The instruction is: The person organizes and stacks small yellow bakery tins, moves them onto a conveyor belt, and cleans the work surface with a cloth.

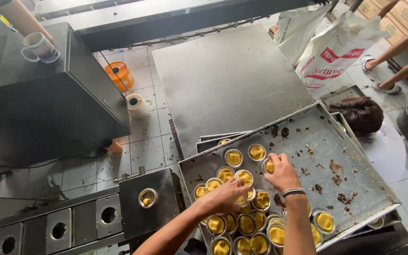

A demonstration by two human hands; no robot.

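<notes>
Head view. We saw both hands over tray crowded with small metal cups of yellow dough. Left hand: grip closed round one cup in middle of cluster, fingers curled over rim. Right hand: fingertips pinched on cup at cluster's far edge; black band on wrist. Tray bore dark crumbs on bare right part. One filled cup sat in machine slot, left of tray. Steel desk beyond.
</notes>
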